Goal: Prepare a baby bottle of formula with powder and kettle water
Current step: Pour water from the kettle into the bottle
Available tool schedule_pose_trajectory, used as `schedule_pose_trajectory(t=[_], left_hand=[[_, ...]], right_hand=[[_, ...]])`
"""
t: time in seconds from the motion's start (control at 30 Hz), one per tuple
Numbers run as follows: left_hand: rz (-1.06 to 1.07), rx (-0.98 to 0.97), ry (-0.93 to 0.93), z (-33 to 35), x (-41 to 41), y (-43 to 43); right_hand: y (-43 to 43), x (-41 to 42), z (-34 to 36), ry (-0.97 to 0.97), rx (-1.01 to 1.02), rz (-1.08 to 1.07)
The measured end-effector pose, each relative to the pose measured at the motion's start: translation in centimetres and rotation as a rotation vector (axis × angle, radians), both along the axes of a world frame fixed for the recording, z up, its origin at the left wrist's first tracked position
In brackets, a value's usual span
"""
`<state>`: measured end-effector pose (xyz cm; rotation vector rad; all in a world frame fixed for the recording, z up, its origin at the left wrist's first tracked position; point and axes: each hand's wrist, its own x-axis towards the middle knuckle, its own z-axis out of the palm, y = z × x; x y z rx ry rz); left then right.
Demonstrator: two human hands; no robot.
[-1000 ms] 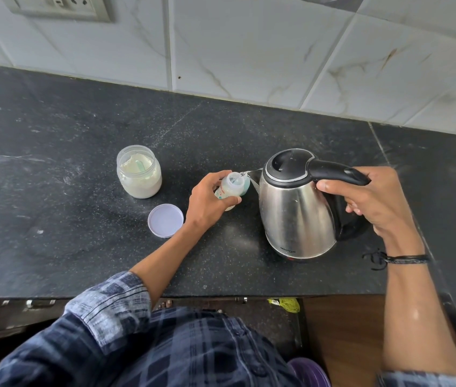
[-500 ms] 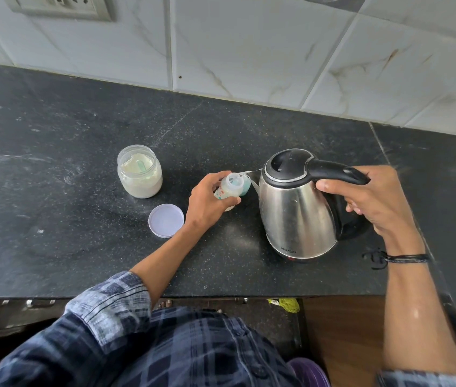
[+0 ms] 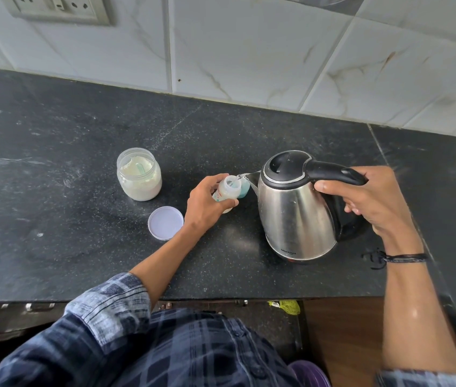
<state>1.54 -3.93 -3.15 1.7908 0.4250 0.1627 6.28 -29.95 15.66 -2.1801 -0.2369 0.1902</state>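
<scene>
Pouring looks to be the step in hand. The left hand (image 3: pixel 210 202) has its grip curled round the small clear plastic baby bottle (image 3: pixel 228 191), held tilted toward the kettle over the black speckled stone surface (image 3: pixel 81 247). The right hand (image 3: pixel 374 202) has its grip wrapped round the black handle of the rounded stainless-steel kettle (image 3: pixel 296 216), whose spout sits right at the bottle's open mouth; whether water is flowing is too fine to tell. The clear plastic jar of pale powder (image 3: pixel 139 177) stands open well to the left, a green scoop (image 3: pixel 140 169) inside, its round white lid (image 3: pixel 166 222) lying flat nearby. Whether powder is already in the bottle cannot be told. Filling, capping and mixing seem left.
</scene>
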Motion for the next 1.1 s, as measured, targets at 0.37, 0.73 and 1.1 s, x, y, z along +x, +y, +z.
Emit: schedule_pose_trajectory(t=[0.37,0.73,1.1], left_hand=[[0.001,-0.004,0.023,-0.04,0.18,0.0],[-0.001,-0.005,0.017,-0.09,0.32,-0.08],[0.003,-0.016,-0.009,-0.3,0.18,-0.04]], right_hand=[[-0.01,0.22,-0.06,-0.007,0.011,0.006],[0.04,0.12,0.01,-0.006,0.005,0.007],[-0.01,0.18,-0.22,-0.018,0.028,0.01]])
